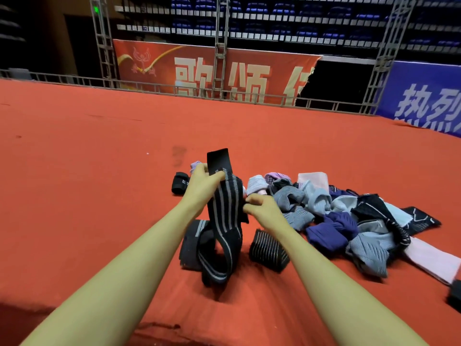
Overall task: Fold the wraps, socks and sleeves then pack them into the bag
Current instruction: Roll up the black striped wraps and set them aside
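A long black wrap with grey stripes (225,221) hangs in a loop above the red carpet, its plain black end sticking up. My left hand (202,182) pinches it near that top end. My right hand (260,207) grips its right edge lower down. A grey-black folded wrap (190,245) lies behind the loop, and a striped folded one (268,250) sits under my right forearm. A small rolled black wrap (180,186) lies further left. To the right is a heap of socks and sleeves (349,221) in blue, grey, purple, pink and black.
The red carpet (99,171) stretches wide to the left and ahead. A metal rail and banners (224,76) bound its far edge. A dark object (454,295) sits at the right edge of the view. No bag is in view.
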Demonstrator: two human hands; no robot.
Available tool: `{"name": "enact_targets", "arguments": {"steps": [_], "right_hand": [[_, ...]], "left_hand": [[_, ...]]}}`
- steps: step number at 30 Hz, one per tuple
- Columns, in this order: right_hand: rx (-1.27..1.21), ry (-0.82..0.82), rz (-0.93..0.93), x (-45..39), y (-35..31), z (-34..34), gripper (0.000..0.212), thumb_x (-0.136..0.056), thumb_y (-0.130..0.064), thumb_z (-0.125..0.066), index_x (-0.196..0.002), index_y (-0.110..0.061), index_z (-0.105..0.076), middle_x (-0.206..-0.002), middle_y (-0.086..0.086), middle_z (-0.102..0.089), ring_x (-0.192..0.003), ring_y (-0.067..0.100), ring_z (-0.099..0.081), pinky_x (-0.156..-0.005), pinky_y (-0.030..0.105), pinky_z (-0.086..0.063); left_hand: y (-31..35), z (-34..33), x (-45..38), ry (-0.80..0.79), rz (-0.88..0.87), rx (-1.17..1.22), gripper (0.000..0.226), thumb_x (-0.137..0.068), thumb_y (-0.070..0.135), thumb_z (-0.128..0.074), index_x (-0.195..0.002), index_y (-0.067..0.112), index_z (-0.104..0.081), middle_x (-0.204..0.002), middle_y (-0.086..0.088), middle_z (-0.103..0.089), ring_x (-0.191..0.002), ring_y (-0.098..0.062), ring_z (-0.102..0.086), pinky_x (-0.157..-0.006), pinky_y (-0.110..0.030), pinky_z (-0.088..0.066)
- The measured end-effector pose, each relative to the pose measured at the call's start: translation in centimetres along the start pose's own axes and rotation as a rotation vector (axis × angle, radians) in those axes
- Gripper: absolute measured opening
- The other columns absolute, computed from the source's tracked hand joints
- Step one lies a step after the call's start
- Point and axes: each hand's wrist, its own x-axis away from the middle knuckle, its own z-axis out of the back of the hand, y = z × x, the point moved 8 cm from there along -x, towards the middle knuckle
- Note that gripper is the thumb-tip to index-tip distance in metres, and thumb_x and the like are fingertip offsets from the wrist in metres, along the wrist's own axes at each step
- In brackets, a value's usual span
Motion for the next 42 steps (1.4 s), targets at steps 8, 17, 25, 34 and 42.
{"name": "enact_targets", "arguments": {"steps": [8, 17, 25, 34, 42], "right_hand": [[-0.357, 0.280, 0.189, -0.2, -8.8, 7.1, 0.015, -0.081, -0.004, -0.071, -0.071, -0.014, -0.067, -0.062, -0.009, -0.066, -0.059, -0.001, -0.057, -0.061, 0.015, -0.046], [-0.428, 0.182, 0.231, -1.3, -14.5, 8.7, 0.021, -0.092, -0.020, -0.059, -0.074, -0.015, -0.069, -0.073, 0.005, -0.065, -0.070, 0.016, -0.055, -0.063, 0.027, -0.044], [-0.540, 0.060, 0.163, -0.7, -14.4, 7.8, 0.040, -0.103, -0.030, -0.035, -0.102, -0.006, -0.067, -0.105, 0.018, -0.069, -0.098, 0.027, -0.065, -0.093, 0.043, -0.049], [-0.302, -0.247, 0.210, 2.4, -11.1, 4.8, 0.028, -0.089, -0.008, -0.061, -0.117, -0.009, -0.057, -0.108, 0.003, -0.068, -0.093, 0.008, -0.066, -0.081, 0.022, -0.051], [-0.136, 0.022, 0.257, 1.7, -11.6, 6.0, 0.010, -0.092, -0.016, -0.060, -0.102, -0.016, -0.060, -0.092, -0.004, -0.068, -0.081, 0.004, -0.062, -0.079, 0.029, -0.052]], "left_hand": [[5.5, 0.1, 0.5, -0.100, -0.113, 0.264, 0.025, -0.080, 0.011, -0.074, -0.102, 0.006, -0.063, -0.091, -0.009, -0.072, -0.079, -0.018, -0.070, -0.072, -0.031, -0.055], [9.9, -2.4, 2.1, -0.248, -0.262, 0.164, 0.013, -0.089, 0.014, -0.064, -0.097, 0.004, -0.063, -0.088, -0.013, -0.068, -0.077, -0.019, -0.066, -0.071, -0.031, -0.053], [11.5, -3.1, 2.5, -0.144, -0.395, 0.092, 0.011, -0.096, 0.023, -0.052, -0.104, 0.015, -0.050, -0.091, -0.002, -0.063, -0.091, -0.019, -0.064, -0.082, -0.034, -0.050], [12.2, -0.8, 1.1, 0.091, -0.352, 0.135, 0.017, -0.098, 0.021, -0.047, -0.111, 0.015, -0.037, -0.097, 0.001, -0.052, -0.083, -0.009, -0.055, -0.066, -0.014, -0.042], [8.2, -3.5, 1.5, -0.125, -0.260, -0.313, 0.031, -0.097, 0.030, -0.048, -0.126, 0.019, -0.048, -0.119, -0.007, -0.051, -0.100, -0.018, -0.052, -0.081, -0.025, -0.036]]}}
